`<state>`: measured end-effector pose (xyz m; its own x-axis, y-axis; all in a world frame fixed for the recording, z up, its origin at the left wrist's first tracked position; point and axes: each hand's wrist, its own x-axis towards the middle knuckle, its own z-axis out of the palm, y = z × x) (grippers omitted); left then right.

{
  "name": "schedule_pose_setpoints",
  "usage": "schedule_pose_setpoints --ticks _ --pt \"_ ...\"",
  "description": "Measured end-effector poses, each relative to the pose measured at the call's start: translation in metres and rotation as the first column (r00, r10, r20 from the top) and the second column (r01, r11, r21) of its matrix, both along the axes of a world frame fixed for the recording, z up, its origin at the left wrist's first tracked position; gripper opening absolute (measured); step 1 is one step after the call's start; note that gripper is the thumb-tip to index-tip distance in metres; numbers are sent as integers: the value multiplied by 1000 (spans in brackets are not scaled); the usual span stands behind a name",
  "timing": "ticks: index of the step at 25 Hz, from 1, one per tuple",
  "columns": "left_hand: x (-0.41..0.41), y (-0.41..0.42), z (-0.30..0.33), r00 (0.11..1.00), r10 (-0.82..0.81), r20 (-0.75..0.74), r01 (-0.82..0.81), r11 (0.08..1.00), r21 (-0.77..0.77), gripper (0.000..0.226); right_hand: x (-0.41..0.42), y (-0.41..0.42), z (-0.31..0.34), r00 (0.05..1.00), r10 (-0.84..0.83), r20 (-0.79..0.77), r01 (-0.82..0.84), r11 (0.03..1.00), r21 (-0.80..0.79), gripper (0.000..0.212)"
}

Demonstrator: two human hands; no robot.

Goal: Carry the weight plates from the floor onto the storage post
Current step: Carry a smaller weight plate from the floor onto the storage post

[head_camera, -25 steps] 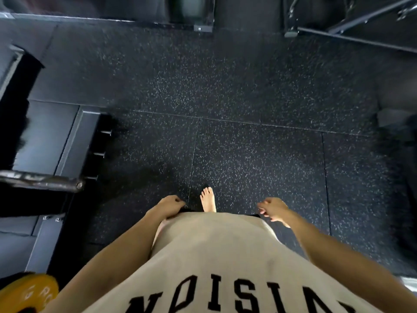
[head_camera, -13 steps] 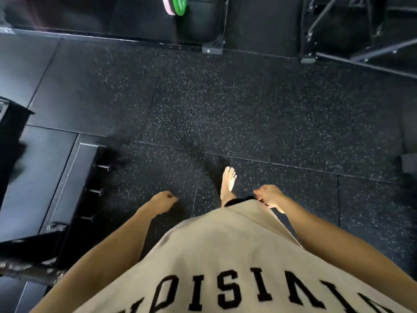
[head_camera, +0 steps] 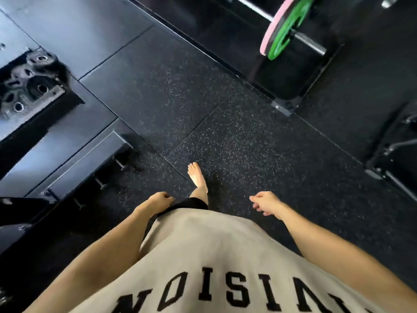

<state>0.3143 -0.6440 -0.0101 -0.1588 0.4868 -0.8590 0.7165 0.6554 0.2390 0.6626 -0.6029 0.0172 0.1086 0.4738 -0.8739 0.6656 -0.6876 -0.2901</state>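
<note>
Both my hands hang empty in front of my beige shirt. My left hand (head_camera: pixel 160 200) is loosely curled beside my hip. My right hand (head_camera: pixel 266 203) hangs a little out to the right, fingers relaxed. A green weight plate (head_camera: pixel 284 32) with a pink plate (head_camera: pixel 272 30) against it sits on a steel barbell sleeve (head_camera: pixel 310 44) at the top right, far ahead of my hands. Several dark iron plates (head_camera: pixel 29 82) lie stacked at the far left. My bare foot (head_camera: pixel 197 177) steps on the speckled rubber floor.
A black platform (head_camera: pixel 74 123) with a metal frame and short pegs (head_camera: pixel 120 163) runs along the left. A rack base (head_camera: pixel 284 107) stands ahead under the barbell. Black machine frames (head_camera: pixel 392 152) stand at the right. Speckled floor (head_camera: pixel 237 136) lies between them.
The view has swung right and forward as I walk: the green and pink plates on the barbell came into view, the yellow plate at lower left dropped out. Both hands stay empty.
</note>
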Motion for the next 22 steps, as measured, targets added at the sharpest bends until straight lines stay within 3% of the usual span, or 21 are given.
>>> schedule_pose_setpoints --ticks 4,9,13,16,18,22 --pt "-36 100 -3 1000 16 19 -16 1000 -3 34 -39 137 -1 997 78 6 -78 997 20 24" --pt "-107 229 17 956 290 35 -292 954 70 20 -123 312 10 981 195 -5 -191 967 167 18" --pt "-150 310 19 895 435 102 -442 895 64 13 -186 424 -3 949 314 -31 -310 945 104 18" --pt "-177 370 16 848 517 118 -522 853 15 22 -239 515 -13 896 443 -29 -440 895 68 20" --pt "-197 407 20 774 626 92 -626 779 -28 18 -278 578 -15 836 549 -17 -547 836 48 22" --pt "-236 462 29 595 802 53 -804 592 54 26 -357 690 -9 693 721 6 -721 692 33 16"
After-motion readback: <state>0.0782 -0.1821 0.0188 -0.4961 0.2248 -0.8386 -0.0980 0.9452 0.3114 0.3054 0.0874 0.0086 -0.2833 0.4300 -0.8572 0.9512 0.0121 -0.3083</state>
